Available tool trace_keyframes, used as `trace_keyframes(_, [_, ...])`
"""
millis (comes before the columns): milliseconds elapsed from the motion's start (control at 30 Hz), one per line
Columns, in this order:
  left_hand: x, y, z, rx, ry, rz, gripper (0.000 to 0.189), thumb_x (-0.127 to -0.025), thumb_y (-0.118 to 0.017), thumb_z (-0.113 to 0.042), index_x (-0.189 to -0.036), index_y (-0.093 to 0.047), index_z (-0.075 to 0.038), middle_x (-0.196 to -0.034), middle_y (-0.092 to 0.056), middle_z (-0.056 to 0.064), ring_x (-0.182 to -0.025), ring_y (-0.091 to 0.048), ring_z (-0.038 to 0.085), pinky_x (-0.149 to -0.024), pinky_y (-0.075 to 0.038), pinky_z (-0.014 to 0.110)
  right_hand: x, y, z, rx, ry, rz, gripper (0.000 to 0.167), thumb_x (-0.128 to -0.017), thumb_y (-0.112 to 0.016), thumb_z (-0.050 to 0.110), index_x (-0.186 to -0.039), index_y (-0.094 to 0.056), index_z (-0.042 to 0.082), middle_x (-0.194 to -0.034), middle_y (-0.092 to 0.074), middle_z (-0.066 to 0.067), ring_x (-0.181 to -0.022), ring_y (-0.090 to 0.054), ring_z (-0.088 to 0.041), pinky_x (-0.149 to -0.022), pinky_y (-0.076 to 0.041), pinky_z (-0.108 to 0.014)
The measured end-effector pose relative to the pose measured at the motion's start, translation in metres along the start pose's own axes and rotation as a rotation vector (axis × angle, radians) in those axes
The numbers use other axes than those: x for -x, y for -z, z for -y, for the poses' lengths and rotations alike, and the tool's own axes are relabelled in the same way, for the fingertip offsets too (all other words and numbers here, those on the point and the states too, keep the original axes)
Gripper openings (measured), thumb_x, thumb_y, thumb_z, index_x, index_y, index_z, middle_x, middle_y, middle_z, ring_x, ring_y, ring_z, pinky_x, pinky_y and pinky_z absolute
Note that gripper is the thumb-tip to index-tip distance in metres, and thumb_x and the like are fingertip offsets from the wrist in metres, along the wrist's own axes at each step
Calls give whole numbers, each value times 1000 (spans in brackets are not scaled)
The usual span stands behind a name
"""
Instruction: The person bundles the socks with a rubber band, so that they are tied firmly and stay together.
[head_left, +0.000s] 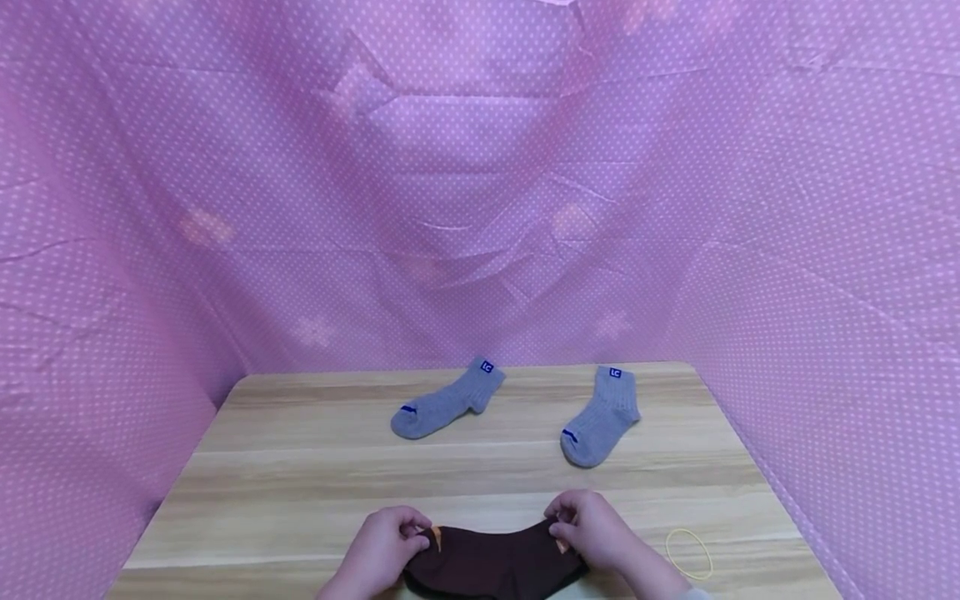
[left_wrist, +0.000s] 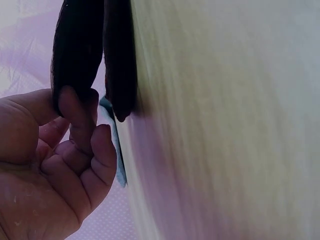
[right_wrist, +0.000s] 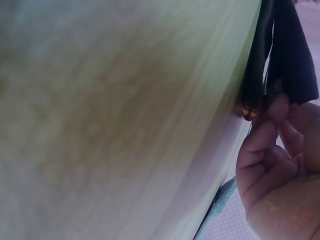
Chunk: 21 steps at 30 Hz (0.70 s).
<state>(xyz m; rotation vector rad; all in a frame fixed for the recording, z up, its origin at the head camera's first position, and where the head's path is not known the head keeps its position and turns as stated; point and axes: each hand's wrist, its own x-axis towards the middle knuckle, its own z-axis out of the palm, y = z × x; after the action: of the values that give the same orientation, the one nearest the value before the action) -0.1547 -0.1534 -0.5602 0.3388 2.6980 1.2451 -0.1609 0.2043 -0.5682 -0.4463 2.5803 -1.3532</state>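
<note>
A dark brown sock point(head_left: 491, 562) with small orange patches lies across the front of the table in the head view, its lower part cut off by the frame. My left hand point(head_left: 382, 546) pinches its left end between thumb and fingers. At the opposite end, my right hand point(head_left: 592, 533) pinches the upper corner. Both wrist views show two dark layers: the left hand point(left_wrist: 65, 155) holds the outer dark layer point(left_wrist: 77, 45), while another dark layer point(left_wrist: 120, 60) hangs closer to the tabletop. Likewise the right hand point(right_wrist: 280, 160) grips the outer layer point(right_wrist: 292, 60).
Two grey socks with blue marks lie toward the back: a left one point(head_left: 442, 404) and a right one point(head_left: 600, 417). A thin yellow rubber band point(head_left: 688, 554) rests right of my right hand on the wooden table point(head_left: 300, 467). Pink dotted cloth point(head_left: 480, 208) surrounds the table.
</note>
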Motion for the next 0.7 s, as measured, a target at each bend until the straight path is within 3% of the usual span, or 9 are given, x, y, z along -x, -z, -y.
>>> trace_keyframes(700, [-3,1,1,-52,-11,46,15,-87,-84,-7,-98,-77,-15,-80,-60,-11,-74,-53,2,-69,-48,28,-7,-6,5,-19,17,25,10,-92,-75,-3,-100,-74,2,-70,-61,5,-53,-60,-7,-52,-51,-26])
